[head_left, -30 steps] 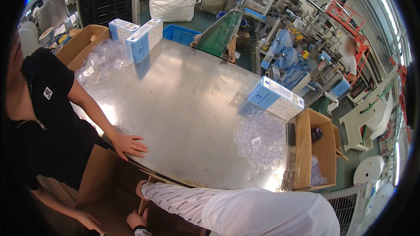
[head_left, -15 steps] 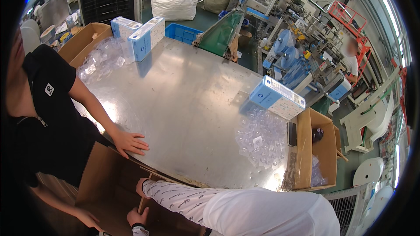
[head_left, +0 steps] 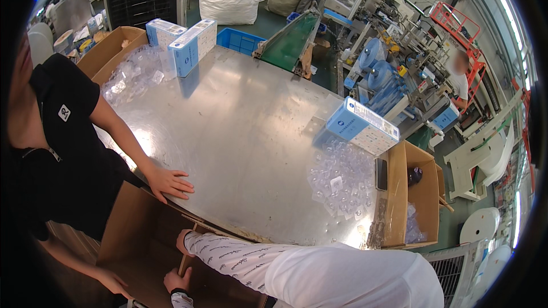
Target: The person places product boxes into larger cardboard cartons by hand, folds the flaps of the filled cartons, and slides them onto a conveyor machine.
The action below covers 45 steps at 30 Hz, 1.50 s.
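Note:
Below the table's near edge stands a large open cardboard box (head_left: 128, 225). A narrow cardboard flap (head_left: 184, 263) runs edge-up inside it. My right hand (head_left: 184, 243), in a white printed sleeve, is closed on the flap's upper end, close to the table. Lower down, my left hand (head_left: 178, 280) grips the same flap, its thumb along the edge. Across the box, a co-worker in black rests one hand (head_left: 170, 183) flat on the table (head_left: 240, 137) and holds the other hand (head_left: 113, 282) at the box's far-left rim.
Clear plastic pieces lie in piles at the right (head_left: 341, 182) and far left (head_left: 137, 71). Blue-and-white cartons (head_left: 365, 128) stand beside them. A phone (head_left: 381, 174) lies by a cardboard bin (head_left: 397, 194) on the right. A green conveyor (head_left: 288, 43) meets the far edge.
My two hands keep their grip on the flap, almost unmoved. The view has shifted slightly. A distant person behind the conveyor has come further into sight.

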### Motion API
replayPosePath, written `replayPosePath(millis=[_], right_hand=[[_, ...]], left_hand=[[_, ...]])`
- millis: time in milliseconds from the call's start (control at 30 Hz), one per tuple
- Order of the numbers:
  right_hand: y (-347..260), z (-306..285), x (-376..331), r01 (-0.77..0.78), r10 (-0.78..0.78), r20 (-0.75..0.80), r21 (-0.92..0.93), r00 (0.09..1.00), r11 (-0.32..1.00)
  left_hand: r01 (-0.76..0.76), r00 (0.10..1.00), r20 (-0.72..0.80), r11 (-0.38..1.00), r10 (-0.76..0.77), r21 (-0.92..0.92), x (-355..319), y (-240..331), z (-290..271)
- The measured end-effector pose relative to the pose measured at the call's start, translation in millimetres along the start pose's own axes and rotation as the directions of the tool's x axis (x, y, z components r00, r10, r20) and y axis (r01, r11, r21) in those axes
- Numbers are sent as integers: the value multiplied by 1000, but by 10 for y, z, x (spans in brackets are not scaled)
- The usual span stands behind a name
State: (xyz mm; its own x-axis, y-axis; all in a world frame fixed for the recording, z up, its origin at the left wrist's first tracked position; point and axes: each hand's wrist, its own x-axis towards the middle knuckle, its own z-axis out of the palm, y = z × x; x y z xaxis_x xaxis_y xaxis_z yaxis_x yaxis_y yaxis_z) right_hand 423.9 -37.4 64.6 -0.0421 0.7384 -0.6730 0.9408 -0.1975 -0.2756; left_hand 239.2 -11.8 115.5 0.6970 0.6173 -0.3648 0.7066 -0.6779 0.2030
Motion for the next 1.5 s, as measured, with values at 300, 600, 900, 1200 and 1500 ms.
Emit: replayPosePath(millis=[300, 600, 900, 1200, 1500], right_hand=[[-41, -153, -204, 27, -26, 59, -22, 998, 999], [-5, 55, 164, -6, 7, 44, -27, 999, 1000], [12, 49, 185, -5, 5, 33, 16, 999, 1000], [18, -55, 73, 48, -49, 57, 14, 997, 999], [-61, -166, -263, 127, -127, -8, -9, 992, 992]], left_hand=[[6, 1000, -7, 1000, -6, -5, -11, -43, 18], [-5, 1000, -9, 1000, 5, 12, 14, -25, 26], [17, 1000, 13, 999, -18, 32, 32, -29, 11], [17, 1000, 11, 1000, -17, 16, 66, -62, 0], [-26, 1000, 17, 999, 26, 25, 20, -224, 159]])
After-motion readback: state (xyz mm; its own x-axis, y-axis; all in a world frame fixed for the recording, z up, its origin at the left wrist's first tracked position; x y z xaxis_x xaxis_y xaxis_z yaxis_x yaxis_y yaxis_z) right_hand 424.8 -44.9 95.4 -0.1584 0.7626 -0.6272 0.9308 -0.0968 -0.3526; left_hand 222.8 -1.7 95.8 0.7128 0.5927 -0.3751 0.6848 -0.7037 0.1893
